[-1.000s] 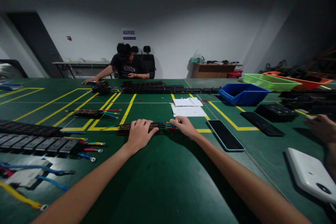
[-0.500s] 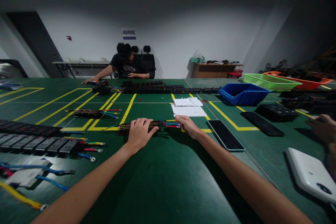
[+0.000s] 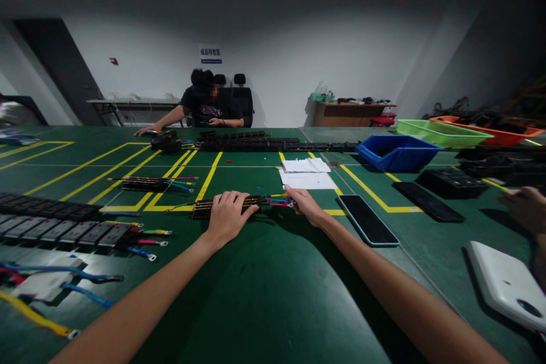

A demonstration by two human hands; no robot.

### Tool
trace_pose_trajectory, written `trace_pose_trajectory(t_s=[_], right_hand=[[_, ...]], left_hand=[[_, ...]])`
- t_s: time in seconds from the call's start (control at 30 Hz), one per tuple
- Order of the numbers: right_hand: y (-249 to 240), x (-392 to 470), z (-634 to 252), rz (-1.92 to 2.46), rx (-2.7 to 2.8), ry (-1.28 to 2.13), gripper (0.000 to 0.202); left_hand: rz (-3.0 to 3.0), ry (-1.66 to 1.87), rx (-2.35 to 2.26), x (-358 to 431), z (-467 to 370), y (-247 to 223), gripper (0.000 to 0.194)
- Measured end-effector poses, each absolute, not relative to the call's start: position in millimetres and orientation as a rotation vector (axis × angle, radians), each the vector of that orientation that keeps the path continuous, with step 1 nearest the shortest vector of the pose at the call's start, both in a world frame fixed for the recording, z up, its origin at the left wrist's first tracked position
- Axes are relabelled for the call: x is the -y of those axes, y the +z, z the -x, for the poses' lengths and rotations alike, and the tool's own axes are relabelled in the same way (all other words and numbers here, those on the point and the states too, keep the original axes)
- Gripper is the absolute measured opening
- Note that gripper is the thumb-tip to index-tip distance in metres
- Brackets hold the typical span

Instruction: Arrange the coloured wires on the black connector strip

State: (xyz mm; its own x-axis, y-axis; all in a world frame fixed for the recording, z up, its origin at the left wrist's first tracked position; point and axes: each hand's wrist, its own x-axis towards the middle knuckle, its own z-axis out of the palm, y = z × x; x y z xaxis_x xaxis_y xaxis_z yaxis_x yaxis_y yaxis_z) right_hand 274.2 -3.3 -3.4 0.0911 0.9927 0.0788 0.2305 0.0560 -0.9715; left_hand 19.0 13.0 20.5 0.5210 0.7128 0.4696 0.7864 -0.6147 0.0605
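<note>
A black socket strip with brass bars [image 3: 203, 209] lies on the green table in front of me. Over its right half is my left hand [image 3: 229, 216], fingers bent across the far side and thumb along the near edge, holding it down. Coloured wires [image 3: 276, 201] run out of the strip's right end: yellow, red and blue, with metal ring lugs. My right hand [image 3: 303, 205] is closed in a pinch around the wires' ends; its fingertips partly cover them. A similar strip with wires [image 3: 143, 183] lies farther back on the left.
Grey socket strips [image 3: 91, 234] and cables with lugs [image 3: 60, 281] occupy the left. Right of my hand are a phone [image 3: 369, 220], white paper [image 3: 307, 180], a blue bin [image 3: 396, 153] and a white device [image 3: 507, 284]. A co-worker's hand [image 3: 524, 207] is far right; another person [image 3: 209, 103] sits opposite.
My right hand's fingers have shifted slightly at the wire ends, and the lugs sit closer together under them. My left hand stays on the strip.
</note>
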Motion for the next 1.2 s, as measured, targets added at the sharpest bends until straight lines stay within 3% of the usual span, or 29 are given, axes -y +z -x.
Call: trace_pose_trajectory(t_s=[0.17,0.43,0.63,0.77,1.0,1.2], right_hand=[[-10,0,-276,1.399,1.470,0.897,0.063],[-16,-2,-275,1.523,1.732,0.402,0.057],[-17,-3,-273,1.590,1.754,0.308,0.057],[-15,-2,-274,1.546,1.697,0.412,0.058],[-9,1,-274,1.338,1.333,0.927,0.057],[-6,1,-277,1.292,1.248,0.981,0.057]], left_hand=[[2.613,-0.657,1.295,-14,-19,19,0.054],[2.646,-0.604,1.322,-17,-19,17,0.055],[2.646,-0.617,1.330,-18,-19,16,0.055],[2.639,-0.630,1.329,-17,-19,17,0.055],[2.594,-0.690,1.335,-14,-19,19,0.055],[2.584,-0.725,1.321,-14,-19,19,0.055]])
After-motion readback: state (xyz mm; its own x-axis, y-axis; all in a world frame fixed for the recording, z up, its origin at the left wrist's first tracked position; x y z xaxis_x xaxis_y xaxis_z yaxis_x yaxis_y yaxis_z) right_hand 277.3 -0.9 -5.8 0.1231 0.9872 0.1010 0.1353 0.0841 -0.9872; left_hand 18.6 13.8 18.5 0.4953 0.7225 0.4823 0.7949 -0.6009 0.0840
